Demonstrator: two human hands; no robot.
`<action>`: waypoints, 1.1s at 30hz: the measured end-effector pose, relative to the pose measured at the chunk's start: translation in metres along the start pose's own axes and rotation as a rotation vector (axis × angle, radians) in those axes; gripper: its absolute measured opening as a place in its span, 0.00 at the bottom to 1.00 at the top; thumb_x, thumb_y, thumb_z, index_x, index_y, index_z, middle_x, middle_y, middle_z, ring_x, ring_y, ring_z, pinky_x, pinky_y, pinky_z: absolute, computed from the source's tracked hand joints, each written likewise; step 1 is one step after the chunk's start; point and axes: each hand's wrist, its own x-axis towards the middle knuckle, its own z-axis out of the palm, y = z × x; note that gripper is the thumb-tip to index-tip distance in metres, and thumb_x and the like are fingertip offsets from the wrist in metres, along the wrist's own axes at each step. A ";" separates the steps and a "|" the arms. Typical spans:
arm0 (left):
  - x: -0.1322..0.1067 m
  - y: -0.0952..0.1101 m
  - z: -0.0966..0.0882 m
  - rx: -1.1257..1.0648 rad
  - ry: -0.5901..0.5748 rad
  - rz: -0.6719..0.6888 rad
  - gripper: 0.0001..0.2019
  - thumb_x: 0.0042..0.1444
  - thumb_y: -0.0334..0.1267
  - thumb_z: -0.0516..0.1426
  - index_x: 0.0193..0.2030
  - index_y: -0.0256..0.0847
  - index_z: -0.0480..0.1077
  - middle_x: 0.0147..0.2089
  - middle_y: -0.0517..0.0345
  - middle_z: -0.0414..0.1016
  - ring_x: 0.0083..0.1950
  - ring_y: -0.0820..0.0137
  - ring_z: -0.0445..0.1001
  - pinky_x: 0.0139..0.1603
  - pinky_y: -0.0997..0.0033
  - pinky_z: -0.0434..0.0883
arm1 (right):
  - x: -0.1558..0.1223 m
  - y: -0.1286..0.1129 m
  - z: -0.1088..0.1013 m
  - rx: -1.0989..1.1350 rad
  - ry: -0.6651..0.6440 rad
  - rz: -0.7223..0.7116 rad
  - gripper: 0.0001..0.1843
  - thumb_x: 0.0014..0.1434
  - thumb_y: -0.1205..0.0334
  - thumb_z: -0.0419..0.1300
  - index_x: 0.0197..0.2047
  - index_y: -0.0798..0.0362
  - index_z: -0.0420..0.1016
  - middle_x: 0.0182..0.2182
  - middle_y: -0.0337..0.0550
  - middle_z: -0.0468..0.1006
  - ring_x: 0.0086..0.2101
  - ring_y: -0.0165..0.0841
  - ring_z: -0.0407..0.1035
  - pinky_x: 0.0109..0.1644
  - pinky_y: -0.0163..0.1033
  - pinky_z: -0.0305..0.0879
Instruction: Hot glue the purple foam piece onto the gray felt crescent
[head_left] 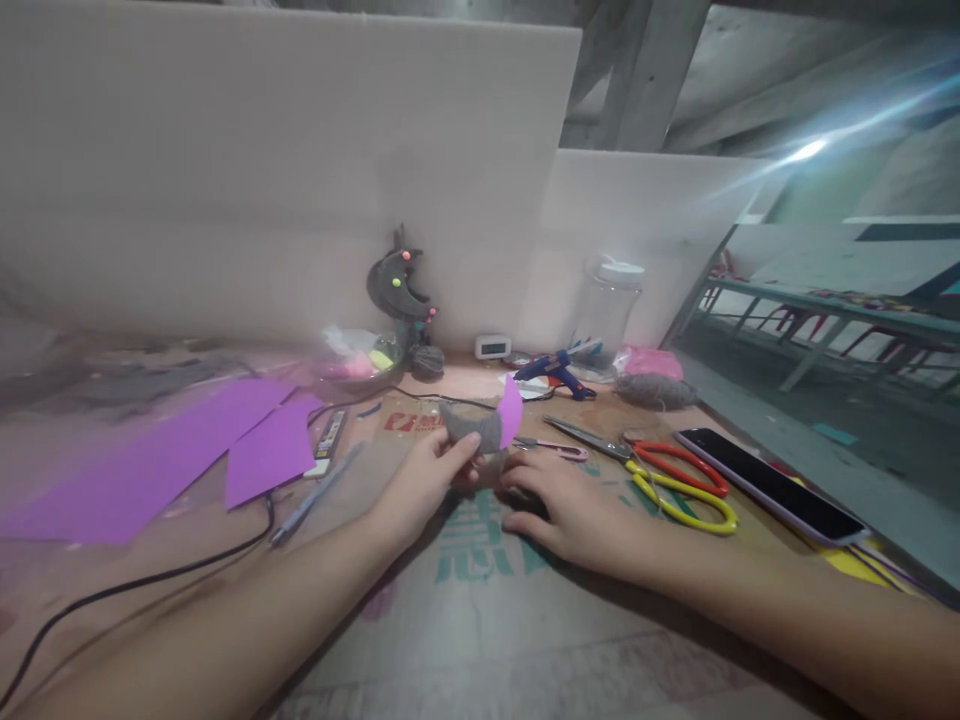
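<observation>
My left hand (439,470) pinches a crescent moon (511,412) of purple card between thumb and fingers. Grey yarn (471,428) covers its left part, while the right tip shows bare purple. Just right of it, my right hand (551,500) hovers low over the board with bent fingers and the thumb apart from them. No yarn strand can be made out in that hand. Beyond its knuckles lie small pink-handled snips (562,450). Scissors (660,470) with red and yellow handles are farther right.
Purple card sheets (172,455), a pen (315,498) and a black cable (150,575) lie left. At the back stand a grey crescent ornament (397,285), a small clock (493,347), a blue glue gun (559,372) and a clear jar (606,310). A phone (772,485) lies right.
</observation>
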 end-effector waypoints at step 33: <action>-0.015 -0.006 0.004 0.545 -0.182 0.182 0.15 0.50 0.41 0.63 0.45 0.43 0.68 0.37 0.58 0.75 0.36 0.68 0.72 0.35 0.71 0.67 | -0.007 -0.001 -0.011 0.283 0.246 0.149 0.14 0.66 0.58 0.50 0.33 0.52 0.73 0.29 0.41 0.78 0.32 0.32 0.71 0.36 0.35 0.63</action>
